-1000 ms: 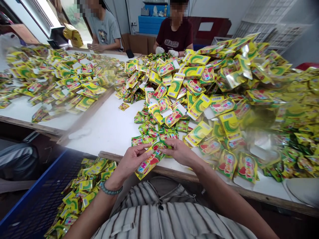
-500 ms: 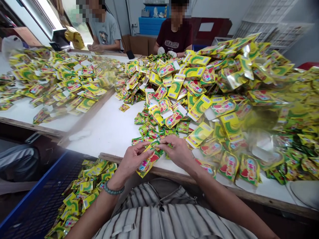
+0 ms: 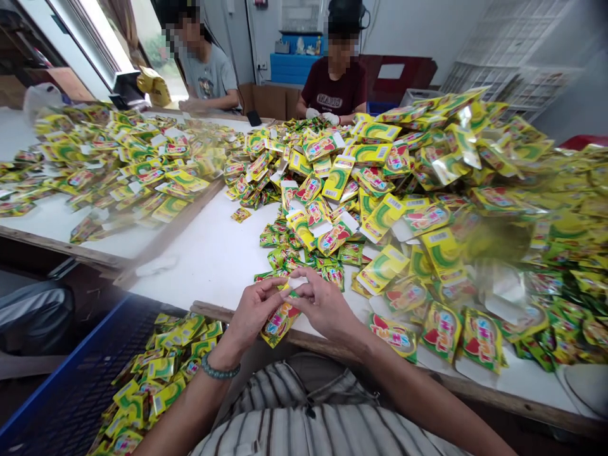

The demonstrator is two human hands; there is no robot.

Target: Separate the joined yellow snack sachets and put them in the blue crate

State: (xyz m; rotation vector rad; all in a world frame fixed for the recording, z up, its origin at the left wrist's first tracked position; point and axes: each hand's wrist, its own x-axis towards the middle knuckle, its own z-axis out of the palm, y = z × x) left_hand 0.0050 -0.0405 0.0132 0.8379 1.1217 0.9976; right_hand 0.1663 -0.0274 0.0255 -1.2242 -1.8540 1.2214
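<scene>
My left hand (image 3: 251,313) and my right hand (image 3: 323,305) meet over the table's near edge, both closed on one yellow-green candy pouch (image 3: 279,321). The pouch hangs down between them, its white top strip pinched at my fingertips. Just beyond my hands lies a cluster of small green sachets (image 3: 289,256). A big heap of the same yellow-green pouches (image 3: 427,190) covers the white table (image 3: 209,247) to the right. A beaded bracelet sits on my left wrist.
A blue crate (image 3: 71,386) at my lower left holds several finished pouches (image 3: 161,373). A second table on the left carries another pouch heap (image 3: 118,164). Two other people sit at the far side, one with white gloves (image 3: 320,116).
My hands have drawn closer together and pulled the pouch nearer to me; my right fingers now pinch its top. The view has tilted slightly.
</scene>
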